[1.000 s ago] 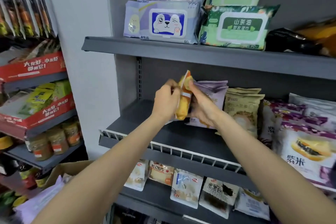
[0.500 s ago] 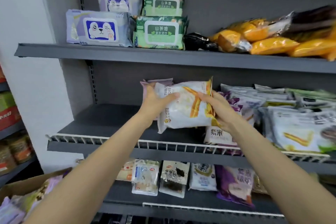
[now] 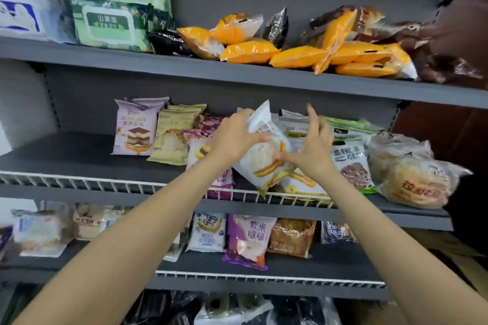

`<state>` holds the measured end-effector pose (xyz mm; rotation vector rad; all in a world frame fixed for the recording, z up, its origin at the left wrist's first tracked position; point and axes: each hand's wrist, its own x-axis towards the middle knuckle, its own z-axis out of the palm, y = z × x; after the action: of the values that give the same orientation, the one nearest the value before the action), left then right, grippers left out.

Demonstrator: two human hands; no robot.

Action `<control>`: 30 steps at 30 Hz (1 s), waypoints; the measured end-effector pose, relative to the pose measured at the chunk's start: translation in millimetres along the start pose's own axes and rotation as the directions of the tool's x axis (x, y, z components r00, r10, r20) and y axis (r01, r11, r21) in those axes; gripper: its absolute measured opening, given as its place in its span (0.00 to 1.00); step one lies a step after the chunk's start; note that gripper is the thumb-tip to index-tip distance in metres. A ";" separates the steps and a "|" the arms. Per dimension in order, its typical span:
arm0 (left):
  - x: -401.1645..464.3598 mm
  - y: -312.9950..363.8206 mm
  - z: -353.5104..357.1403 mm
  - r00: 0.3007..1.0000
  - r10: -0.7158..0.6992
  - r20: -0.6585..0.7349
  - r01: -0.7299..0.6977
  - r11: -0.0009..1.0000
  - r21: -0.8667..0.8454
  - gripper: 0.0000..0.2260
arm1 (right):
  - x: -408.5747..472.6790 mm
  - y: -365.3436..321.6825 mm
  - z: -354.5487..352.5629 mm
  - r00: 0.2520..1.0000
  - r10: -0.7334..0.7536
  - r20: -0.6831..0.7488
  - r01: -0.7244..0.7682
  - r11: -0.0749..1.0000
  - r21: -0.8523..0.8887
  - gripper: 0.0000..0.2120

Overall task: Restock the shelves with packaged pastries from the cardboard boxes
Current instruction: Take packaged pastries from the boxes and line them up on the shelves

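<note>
White pastry packet (image 3: 264, 155), middle shelf (image 3: 87, 155): left hand (image 3: 232, 137) grips its 10 o'clock corner, tilting it for slotting; right hand (image 3: 314, 150) at 3 o'clock, fingers splayed wide, steadying

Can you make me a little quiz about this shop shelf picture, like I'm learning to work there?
1. True or false: the left hand holds the white pastry bag.
2. Which shelf are the orange bags on? A top, B middle, C bottom.
3. Fill in: the right hand's fingers are spread ____.

Key:
1. True; its fingers curl round the bag's upper left edge.
2. A; they lie on the top shelf, right of the green wipes pack.
3. Open; only the fingertips seem to touch the bag.
</note>
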<state>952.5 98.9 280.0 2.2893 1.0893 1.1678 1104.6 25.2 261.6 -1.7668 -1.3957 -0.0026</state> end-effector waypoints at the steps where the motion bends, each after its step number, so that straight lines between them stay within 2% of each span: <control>1: 3.6 12.6 3.9 0.998 0.053 0.040 -0.054 0.998 0.034 0.17 | 3.1 6.4 -7.8 0.997 -0.063 0.039 0.066 0.994 -0.091 0.44; 2: 8.0 20.9 8.7 0.994 0.091 0.063 -0.094 0.995 0.045 0.17 | 5.1 10.2 -15.7 0.989 -0.095 0.111 0.106 0.989 -0.099 0.33; 3: 12.3 27.0 14.2 0.991 0.119 0.068 -0.122 0.992 0.041 0.17 | 6.8 13.7 -21.9 0.980 -0.091 0.176 0.096 0.995 -0.022 0.19; 4: 16.0 31.6 20.3 0.990 0.138 0.041 -0.140 0.989 0.039 0.19 | 10.1 21.1 -24.0 0.974 -0.076 0.216 0.055 0.994 0.099 0.11; 5: 18.4 33.8 27.8 0.990 0.137 -0.023 -0.135 0.989 0.054 0.22 | 11.3 26.0 -25.7 0.976 -0.063 0.209 0.016 0.976 0.219 0.08; 7: 19.2 32.2 42.1 0.986 0.022 -0.165 -0.008 0.996 0.084 0.32 | 15.4 46.0 -19.9 0.994 0.027 0.106 -0.064 0.928 0.366 0.11; 8: 18.7 27.5 49.7 0.986 -0.083 -0.142 0.092 0.994 0.057 0.36 | 14.9 54.7 -16.9 0.994 0.089 0.060 -0.106 0.895 0.433 0.15; 10: 16.4 12.2 69.0 0.965 -0.243 0.098 0.246 0.969 -0.015 0.43 | 12.8 74.4 -9.4 0.979 0.193 0.059 -0.193 0.808 0.557 0.22; 12: 12.5 -2.4 88.4 0.907 -0.264 0.328 0.312 0.945 -0.102 0.41 | 11.8 93.9 -3.1 0.968 0.233 0.096 -0.244 0.773 0.586 0.26; 13: 11.2 -7.6 97.5 0.894 -0.261 0.364 0.324 0.938 -0.126 0.37 | 12.0 104.2 0.0 0.967 0.236 0.098 -0.249 0.783 0.570 0.28; 16: 7.5 -10.8 113.5 0.909 -0.234 0.345 0.277 0.957 -0.081 0.24 | 11.0 120.6 7.2 0.967 0.233 0.105 -0.254 0.839 0.481 0.33; 20: 5.9 -12.3 129.9 0.903 -0.214 0.372 0.219 0.975 0.028 0.24 | 12.9 119.7 7.8 0.982 0.179 0.061 -0.189 0.933 0.305 0.43; 22: 5.3 -17.6 135.7 0.878 -0.219 0.425 0.202 0.976 0.085 0.25 | 15.1 120.1 5.9 0.986 0.148 0.077 -0.161 0.963 0.215 0.43; 27: 3.8 -18.9 139.7 0.834 -0.236 0.499 0.149 0.967 0.208 0.26 | 7.8 130.1 -1.5 0.929 0.181 0.323 -0.179 0.983 -0.039 0.34; 30: 1.6 -16.6 139.8 0.827 -0.230 0.513 0.167 0.972 0.166 0.26 | 12.1 135.2 -8.2 0.860 0.187 0.474 -0.174 0.982 -0.072 0.34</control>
<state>1056.9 115.8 187.1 2.3021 1.1489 0.3534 1220.3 29.3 190.3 -2.0009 -1.5643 0.5585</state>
